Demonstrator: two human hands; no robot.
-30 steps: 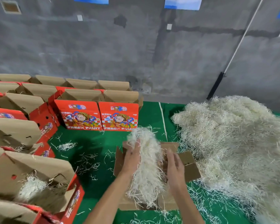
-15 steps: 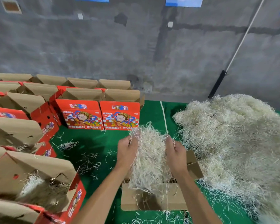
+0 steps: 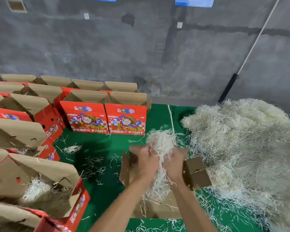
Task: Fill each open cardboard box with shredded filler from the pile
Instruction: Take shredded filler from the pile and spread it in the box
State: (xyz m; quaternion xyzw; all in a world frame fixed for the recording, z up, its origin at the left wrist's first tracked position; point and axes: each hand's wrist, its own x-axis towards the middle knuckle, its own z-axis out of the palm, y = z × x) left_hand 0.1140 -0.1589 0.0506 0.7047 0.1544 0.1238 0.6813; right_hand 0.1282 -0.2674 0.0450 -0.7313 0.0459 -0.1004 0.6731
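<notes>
An open cardboard box (image 3: 195,173) stands on the green mat in front of me, flaps spread out. My left hand (image 3: 146,164) and my right hand (image 3: 173,164) hold a clump of pale shredded filler (image 3: 161,144) between them, right over the box mouth. Strands hang down from the clump into the box. The big pile of filler (image 3: 244,148) lies on the mat to the right, touching the box's right flap.
Several red "Fresh Fruit" boxes (image 3: 105,118) with open flaps stand in rows at the left and back. The nearest left box (image 3: 40,186) holds filler. Loose strands litter the green mat (image 3: 99,148). A grey concrete wall (image 3: 141,47) rises behind.
The clump was lifted and spread between my hands half a second ago; now both hands have come lower and closer together, pushing it toward the box.
</notes>
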